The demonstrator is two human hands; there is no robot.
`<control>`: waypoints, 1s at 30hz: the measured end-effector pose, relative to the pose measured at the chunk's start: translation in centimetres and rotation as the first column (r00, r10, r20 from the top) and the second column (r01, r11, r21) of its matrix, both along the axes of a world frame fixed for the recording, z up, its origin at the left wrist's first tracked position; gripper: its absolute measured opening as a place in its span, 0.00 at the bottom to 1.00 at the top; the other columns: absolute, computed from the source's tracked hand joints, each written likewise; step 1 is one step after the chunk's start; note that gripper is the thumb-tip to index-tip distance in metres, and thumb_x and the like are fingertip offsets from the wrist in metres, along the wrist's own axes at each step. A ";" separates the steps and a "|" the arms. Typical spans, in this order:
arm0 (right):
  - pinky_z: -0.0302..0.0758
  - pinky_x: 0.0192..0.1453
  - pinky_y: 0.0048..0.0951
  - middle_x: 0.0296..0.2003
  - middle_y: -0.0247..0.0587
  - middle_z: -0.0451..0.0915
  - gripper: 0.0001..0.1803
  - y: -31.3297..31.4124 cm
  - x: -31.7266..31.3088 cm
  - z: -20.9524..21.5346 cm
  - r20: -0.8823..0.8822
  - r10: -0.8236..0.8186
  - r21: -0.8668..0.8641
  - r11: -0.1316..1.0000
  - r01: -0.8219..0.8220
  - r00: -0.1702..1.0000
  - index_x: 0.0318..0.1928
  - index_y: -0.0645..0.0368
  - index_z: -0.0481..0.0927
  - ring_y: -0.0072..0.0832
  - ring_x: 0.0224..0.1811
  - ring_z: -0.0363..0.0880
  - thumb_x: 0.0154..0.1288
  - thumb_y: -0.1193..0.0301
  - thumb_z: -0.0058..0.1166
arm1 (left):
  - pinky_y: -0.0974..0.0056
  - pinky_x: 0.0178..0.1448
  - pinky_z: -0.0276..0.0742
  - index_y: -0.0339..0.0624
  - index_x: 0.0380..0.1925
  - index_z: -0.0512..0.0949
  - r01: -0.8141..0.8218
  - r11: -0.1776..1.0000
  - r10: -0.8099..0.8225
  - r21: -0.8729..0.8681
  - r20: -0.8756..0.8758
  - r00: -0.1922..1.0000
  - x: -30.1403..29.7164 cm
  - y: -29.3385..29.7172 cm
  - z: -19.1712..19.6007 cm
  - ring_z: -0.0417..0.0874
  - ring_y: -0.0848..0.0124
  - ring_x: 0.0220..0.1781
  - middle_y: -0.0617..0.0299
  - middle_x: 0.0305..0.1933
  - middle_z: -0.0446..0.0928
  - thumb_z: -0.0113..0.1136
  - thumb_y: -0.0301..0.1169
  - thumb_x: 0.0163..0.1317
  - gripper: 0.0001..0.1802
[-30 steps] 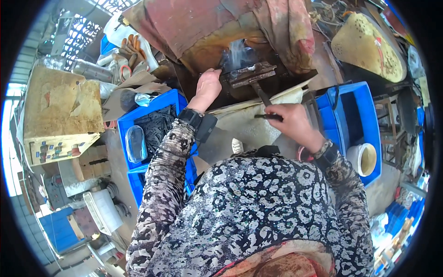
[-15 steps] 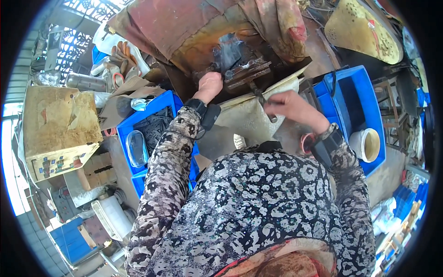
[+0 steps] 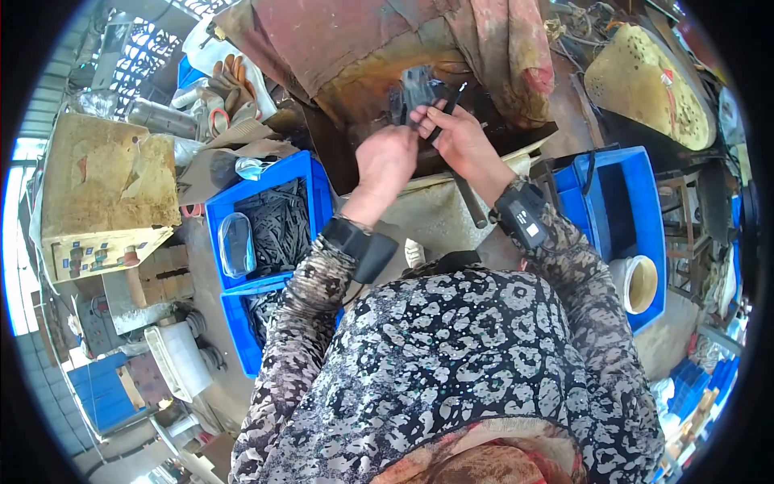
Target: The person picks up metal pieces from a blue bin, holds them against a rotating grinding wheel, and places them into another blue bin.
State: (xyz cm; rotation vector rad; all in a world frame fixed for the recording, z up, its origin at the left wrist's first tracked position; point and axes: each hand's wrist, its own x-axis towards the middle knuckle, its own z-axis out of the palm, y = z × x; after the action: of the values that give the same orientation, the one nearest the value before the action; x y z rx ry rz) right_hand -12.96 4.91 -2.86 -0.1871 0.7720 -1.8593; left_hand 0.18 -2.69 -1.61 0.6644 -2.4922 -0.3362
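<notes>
Both hands raised since before | dark grey metal part [image 3: 415, 90] | fingers [image 3: 421, 115] clamped on part

head camera looks straight down, close over the workbench [image 3: 451, 210].

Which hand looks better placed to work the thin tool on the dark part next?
Probably the right hand: it holds the thin tool against the dark part, which the left hand steadies.

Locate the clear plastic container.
Head view, person's left: the clear container lies in the blue bin on dark metal parts, below the left hand.
</notes>
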 end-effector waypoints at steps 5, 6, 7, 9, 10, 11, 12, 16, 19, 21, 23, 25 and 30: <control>0.77 0.49 0.35 0.40 0.48 0.78 0.12 -0.5 1.2 0.3 -0.037 -0.137 0.051 0.989 0.138 0.990 0.49 0.64 0.67 0.37 0.44 0.80 0.66 0.81 0.48 | 0.53 0.34 0.76 0.39 0.31 0.79 0.051 0.997 -0.053 0.055 0.031 0.998 0.6 1.4 0.5 0.80 0.54 0.30 0.52 0.28 0.77 0.56 0.30 0.57 0.07; 0.77 0.49 0.35 0.40 0.48 0.78 0.12 -0.3 1.0 0.4 -0.041 -0.132 0.050 0.990 0.134 0.990 0.49 0.64 0.67 0.37 0.44 0.80 0.66 0.81 0.48 | 0.53 0.34 0.76 0.39 0.31 0.79 0.047 0.997 -0.048 0.053 0.028 0.998 1.0 0.8 -0.1 0.80 0.54 0.30 0.52 0.28 0.77 0.56 0.30 0.57 0.07; 0.76 0.45 0.33 0.41 0.47 0.78 0.11 0.2 0.6 0.5 -0.065 -0.092 0.043 0.995 0.095 0.994 0.50 0.63 0.69 0.33 0.40 0.78 0.68 0.79 0.47 | 0.55 0.33 0.78 0.38 0.37 0.78 0.117 0.971 -0.106 0.207 -0.063 0.992 1.7 -0.2 -1.4 0.81 0.57 0.30 0.51 0.31 0.78 0.54 0.27 0.58 0.09; 0.74 0.42 0.30 0.41 0.46 0.78 0.11 1.6 -0.9 0.1 -0.087 -0.076 0.043 0.996 0.080 0.993 0.50 0.62 0.70 0.29 0.37 0.76 0.69 0.76 0.46 | 0.64 0.34 0.81 0.42 0.60 0.70 0.090 0.632 -0.018 0.769 -0.102 0.995 2.4 -0.8 0.3 0.84 0.66 0.31 0.51 0.41 0.79 0.47 0.18 0.60 0.26; 0.70 0.37 0.28 0.41 0.44 0.78 0.11 2.7 -1.8 0.0 -0.159 -0.003 0.069 0.998 0.014 0.987 0.51 0.61 0.70 0.26 0.32 0.72 0.71 0.75 0.44 | 0.66 0.35 0.80 0.44 0.64 0.65 0.130 0.560 0.005 0.818 -0.160 0.987 2.4 -1.6 0.9 0.84 0.69 0.31 0.53 0.42 0.79 0.45 0.16 0.60 0.29; 0.67 0.32 0.25 0.41 0.42 0.78 0.11 3.7 -2.3 0.4 -0.232 0.081 0.096 0.994 -0.060 0.969 0.52 0.60 0.70 0.22 0.28 0.68 0.72 0.73 0.41 | 0.68 0.35 0.80 0.47 0.67 0.61 0.171 0.489 0.043 0.855 -0.219 0.975 2.6 -2.4 1.3 0.83 0.72 0.32 0.55 0.43 0.79 0.43 0.15 0.60 0.33; 0.58 0.27 0.21 0.36 0.38 0.79 0.13 4.7 -2.3 1.0 -0.293 0.141 0.147 0.984 -0.101 0.946 0.52 0.60 0.71 0.17 0.25 0.62 0.73 0.69 0.42 | 0.68 0.35 0.80 0.49 0.69 0.58 0.158 0.502 0.050 0.850 -0.210 0.976 2.7 -3.4 1.1 0.83 0.72 0.32 0.55 0.43 0.79 0.43 0.15 0.61 0.35; 0.61 0.27 0.18 0.32 0.33 0.78 0.15 9.7 -0.7 3.6 -0.608 0.417 0.485 0.869 -0.099 0.675 0.51 0.64 0.75 0.12 0.25 0.64 0.70 0.67 0.49 | 0.67 0.38 0.79 0.46 0.59 0.70 0.066 0.578 0.075 0.813 -0.134 0.988 1.4 -7.7 -3.9 0.83 0.73 0.33 0.58 0.37 0.80 0.46 0.15 0.59 0.27; 0.68 0.34 0.16 0.29 0.29 0.78 0.16 12.7 0.3 2.5 -0.822 0.402 0.431 0.902 -0.022 0.403 0.46 0.63 0.80 0.10 0.31 0.69 0.63 0.65 0.60 | 0.64 0.41 0.79 0.42 0.48 0.77 0.033 0.697 0.022 0.716 -0.067 0.998 0.2 -8.7 -7.5 0.84 0.68 0.34 0.56 0.35 0.81 0.50 0.17 0.58 0.18; 0.68 0.32 0.17 0.29 0.24 0.78 0.17 14.0 1.1 3.2 -0.742 0.548 0.537 0.831 -0.145 0.387 0.46 0.64 0.80 0.09 0.29 0.69 0.57 0.72 0.63 | 0.62 0.43 0.78 0.41 0.42 0.79 0.038 0.758 -0.006 0.651 -0.052 0.999 -0.3 -9.3 -9.6 0.84 0.64 0.36 0.54 0.34 0.82 0.51 0.18 0.57 0.14; 0.70 0.34 0.19 0.27 0.28 0.79 0.17 14.4 1.8 3.2 -0.782 0.521 0.513 0.850 -0.121 0.342 0.45 0.62 0.81 0.11 0.29 0.70 0.54 0.72 0.66 | 0.58 0.47 0.77 0.43 0.44 0.80 0.079 0.858 -0.090 0.507 -0.004 0.996 -1.1 -9.4 -10.7 0.82 0.54 0.43 0.49 0.39 0.81 0.53 0.19 0.57 0.15; 0.73 0.36 0.22 0.29 0.36 0.82 0.18 14.7 2.5 2.7 -0.852 0.494 0.490 0.869 -0.068 0.175 0.45 0.61 0.81 0.16 0.29 0.75 0.53 0.71 0.67 | 0.60 0.49 0.77 0.43 0.45 0.80 0.145 0.889 -0.169 0.435 0.017 0.985 -1.6 -9.0 -10.6 0.82 0.56 0.45 0.49 0.41 0.81 0.52 0.18 0.57 0.17; 0.76 0.37 0.27 0.32 0.43 0.82 0.20 14.7 2.6 1.9 -0.924 0.382 0.382 0.924 -0.002 0.019 0.45 0.58 0.81 0.30 0.30 0.81 0.50 0.69 0.69 | 0.60 0.55 0.75 0.46 0.47 0.80 0.289 0.870 -0.346 0.400 0.076 0.935 -1.5 -9.0 -9.9 0.80 0.52 0.51 0.49 0.49 0.79 0.53 0.18 0.55 0.19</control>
State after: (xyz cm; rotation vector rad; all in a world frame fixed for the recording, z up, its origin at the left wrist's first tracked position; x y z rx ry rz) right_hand -10.32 19.63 -0.92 -1.5133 1.8574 -1.0096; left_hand -1.31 -11.67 -11.51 0.4274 -2.7024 -0.9524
